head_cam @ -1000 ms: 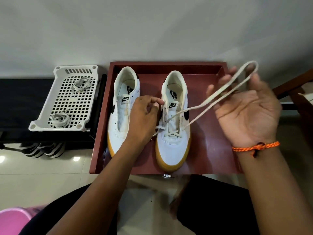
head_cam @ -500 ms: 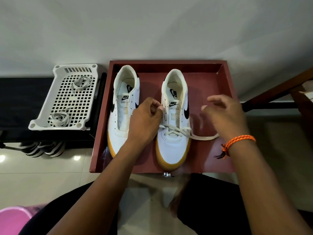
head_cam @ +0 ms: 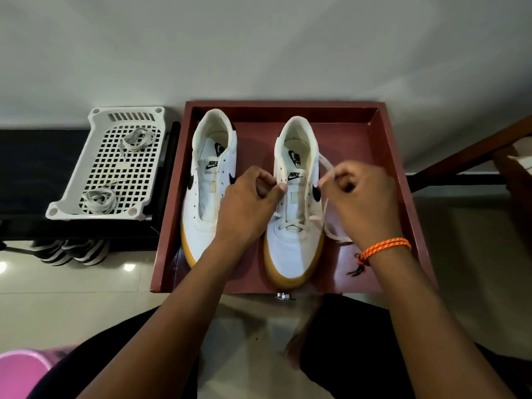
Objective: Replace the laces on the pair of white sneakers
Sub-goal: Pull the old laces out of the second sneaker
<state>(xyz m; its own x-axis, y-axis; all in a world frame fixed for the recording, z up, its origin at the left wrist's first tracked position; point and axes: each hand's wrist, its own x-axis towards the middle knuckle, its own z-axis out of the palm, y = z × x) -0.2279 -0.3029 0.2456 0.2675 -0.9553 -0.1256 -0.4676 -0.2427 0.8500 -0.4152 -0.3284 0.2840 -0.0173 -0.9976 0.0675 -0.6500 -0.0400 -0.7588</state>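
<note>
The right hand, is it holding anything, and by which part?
The right hand pinches the loose lace of the right sneaker partway along its free length, beside the upper eyelets.

Home entryway, glossy tiled floor [head_cam: 72, 312], plain white wall [head_cam: 259, 53], striped sandals [head_cam: 69, 250] under a dark bench [head_cam: 34, 168]

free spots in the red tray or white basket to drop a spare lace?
Red tray: bare floor between the right sneaker and the right wall, partly crossed by the loose lace; a thin strip behind both heels. Crowded between the sneakers, where the left hand sits. White basket: open grid mid-way between its two lace bundles.
</note>
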